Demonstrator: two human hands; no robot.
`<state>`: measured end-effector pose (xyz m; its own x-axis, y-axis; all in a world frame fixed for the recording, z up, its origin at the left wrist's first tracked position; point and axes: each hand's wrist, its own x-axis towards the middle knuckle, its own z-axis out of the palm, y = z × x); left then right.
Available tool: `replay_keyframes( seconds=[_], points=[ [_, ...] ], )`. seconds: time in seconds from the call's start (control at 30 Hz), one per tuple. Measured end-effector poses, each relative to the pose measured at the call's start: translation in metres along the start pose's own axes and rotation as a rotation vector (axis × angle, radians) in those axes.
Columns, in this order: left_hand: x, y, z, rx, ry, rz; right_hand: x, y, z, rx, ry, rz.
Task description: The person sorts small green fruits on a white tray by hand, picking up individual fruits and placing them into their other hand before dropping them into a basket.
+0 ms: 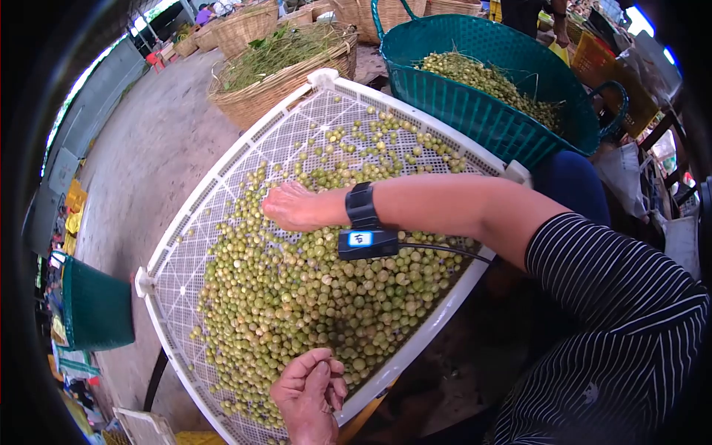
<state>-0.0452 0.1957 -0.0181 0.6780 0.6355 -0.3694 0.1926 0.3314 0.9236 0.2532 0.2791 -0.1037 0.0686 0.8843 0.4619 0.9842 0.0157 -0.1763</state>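
Observation:
A white mesh tray (226, 167) holds a thick layer of small round yellow-green fruits (274, 297), densest in the near half and sparser towards the far corner. My right hand (293, 206), with a black band on its wrist, reaches across from the right and is closed low over the fruits. Its fingertips are hidden, so what they hold cannot be seen. My left hand (308, 393) is at the tray's near edge, palm side up. Its fingers curl in against the thumb, and anything inside them is too small or covered to make out.
Beyond the tray stands a large green basket (475, 104) of similar fruits with stems. A wicker basket (285, 85) of green stalks is left of it. A green bin (96, 304) stands on the concrete floor (163, 133). A cable (445, 248) runs from a small black device (367, 243) near my right wrist.

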Motion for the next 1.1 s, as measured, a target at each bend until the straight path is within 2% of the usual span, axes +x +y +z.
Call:
replay_keyframes(
  seconds=[0.03, 0.17, 0.3, 0.37, 0.5, 0.57, 0.6, 0.67, 0.8, 0.87, 0.93, 0.97, 1.03, 1.1],
  points=[
    [-0.001, 0.002, 0.000, -0.001, 0.001, -0.001, 0.002, -0.001, 0.004, -0.026, -0.079, 0.098],
    [-0.005, 0.010, 0.003, 0.056, 0.023, -0.060, 0.008, 0.003, -0.007, -0.139, -0.201, 0.215],
    [-0.004, 0.010, 0.002, 0.041, 0.011, -0.064, 0.014, 0.003, -0.001, -0.086, -0.250, 0.096],
    [-0.004, 0.010, 0.002, 0.042, 0.014, -0.069, 0.007, 0.004, 0.010, 0.081, -0.082, -0.042],
    [-0.005, 0.011, 0.003, 0.039, 0.013, -0.063, 0.008, 0.004, 0.019, 0.019, 0.053, 0.018],
    [-0.005, 0.011, 0.003, 0.030, 0.008, -0.069, 0.010, 0.005, 0.008, 0.050, -0.183, 0.085],
    [-0.005, 0.011, 0.003, 0.023, 0.002, -0.074, 0.011, 0.002, 0.001, 0.048, -0.184, 0.083],
    [-0.005, 0.012, 0.004, 0.027, 0.008, -0.079, 0.012, -0.005, -0.007, 0.227, -0.300, -0.043],
    [-0.004, 0.011, 0.004, 0.031, 0.007, -0.082, 0.005, -0.018, -0.002, 0.130, -0.264, -0.075],
    [-0.004, 0.009, 0.003, 0.026, 0.009, -0.075, 0.003, -0.014, 0.008, 0.089, -0.146, -0.139],
    [-0.004, 0.010, 0.000, 0.018, 0.013, -0.068, 0.003, -0.012, 0.012, 0.200, -0.144, -0.067],
    [-0.005, 0.012, 0.001, 0.024, 0.020, -0.081, 0.004, -0.011, 0.011, 0.310, -0.145, 0.006],
    [-0.004, 0.010, 0.000, 0.028, 0.029, -0.095, 0.010, -0.010, 0.008, 0.284, -0.226, 0.031],
    [0.000, 0.002, -0.001, -0.031, 0.072, 0.019, 0.012, -0.009, 0.005, 0.258, -0.303, 0.060]
  ],
)
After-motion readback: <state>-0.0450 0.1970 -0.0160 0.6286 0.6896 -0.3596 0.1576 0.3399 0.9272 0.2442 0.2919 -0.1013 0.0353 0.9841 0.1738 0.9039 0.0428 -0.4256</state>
